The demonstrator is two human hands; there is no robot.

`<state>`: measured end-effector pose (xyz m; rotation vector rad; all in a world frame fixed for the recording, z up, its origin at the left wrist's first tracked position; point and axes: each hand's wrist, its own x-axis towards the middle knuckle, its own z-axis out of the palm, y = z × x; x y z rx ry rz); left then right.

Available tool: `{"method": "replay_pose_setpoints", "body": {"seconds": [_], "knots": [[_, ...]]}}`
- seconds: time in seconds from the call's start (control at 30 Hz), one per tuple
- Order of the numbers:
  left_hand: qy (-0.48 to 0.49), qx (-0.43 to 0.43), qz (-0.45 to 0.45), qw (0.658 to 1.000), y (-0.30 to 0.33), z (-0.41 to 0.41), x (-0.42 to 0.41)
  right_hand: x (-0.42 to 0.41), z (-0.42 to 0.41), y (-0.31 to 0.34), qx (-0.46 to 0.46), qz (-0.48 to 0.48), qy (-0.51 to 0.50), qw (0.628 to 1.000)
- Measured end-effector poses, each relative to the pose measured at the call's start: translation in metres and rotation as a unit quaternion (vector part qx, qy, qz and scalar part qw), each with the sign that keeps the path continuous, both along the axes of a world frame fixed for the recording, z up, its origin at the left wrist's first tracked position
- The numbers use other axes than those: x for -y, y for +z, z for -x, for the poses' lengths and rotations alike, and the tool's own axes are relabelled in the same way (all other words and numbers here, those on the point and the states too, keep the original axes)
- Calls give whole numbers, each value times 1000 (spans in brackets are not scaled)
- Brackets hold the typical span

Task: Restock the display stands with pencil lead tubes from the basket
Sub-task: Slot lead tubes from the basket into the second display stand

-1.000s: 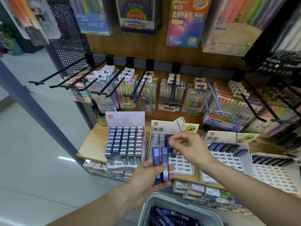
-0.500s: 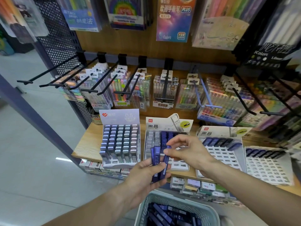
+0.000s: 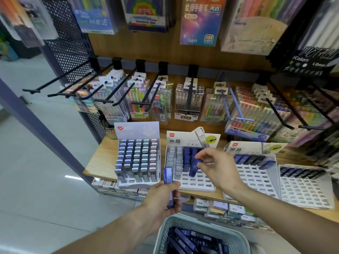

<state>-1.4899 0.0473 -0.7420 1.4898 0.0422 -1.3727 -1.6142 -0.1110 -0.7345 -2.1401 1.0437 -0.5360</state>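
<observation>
While my right hand [image 3: 216, 168] pinches one tube [image 3: 194, 166] at twelve o'clock over the stand [image 3: 194, 184], my left hand [image 3: 163, 197] grips spares [image 3: 168, 180] (light, stiff, slick—I'd hold mid-body).

Two bare arms reach forward from the bottom of the view. The left hand [image 3: 163, 197] is lower and nearer the body. Its fingers are curled and its thumb lies across the top, gripping a blue tube [image 3: 169, 182] that stands up out of the fist. The right hand [image 3: 218, 167] is stretched further out, palm down, wrist bent a little. Its thumb and fingertips pinch the top of another blue tube [image 3: 194, 166]. The two hands are apart and do not touch
</observation>
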Motion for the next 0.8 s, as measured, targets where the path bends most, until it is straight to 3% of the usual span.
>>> {"method": "replay_pose_setpoints", "body": {"seconds": [0.1, 0.43, 0.8], "knots": [[-18, -7, -8, 1000, 2, 1, 1, -2, -2, -9, -28, 52, 25, 998], [6, -43, 14, 999, 7, -1, -1, -1, -14, -31, -44, 96, 62, 992], [38, -30, 9, 999, 14, -1, -4, -1, -25, -25, -56, 66, 53, 995]]}}
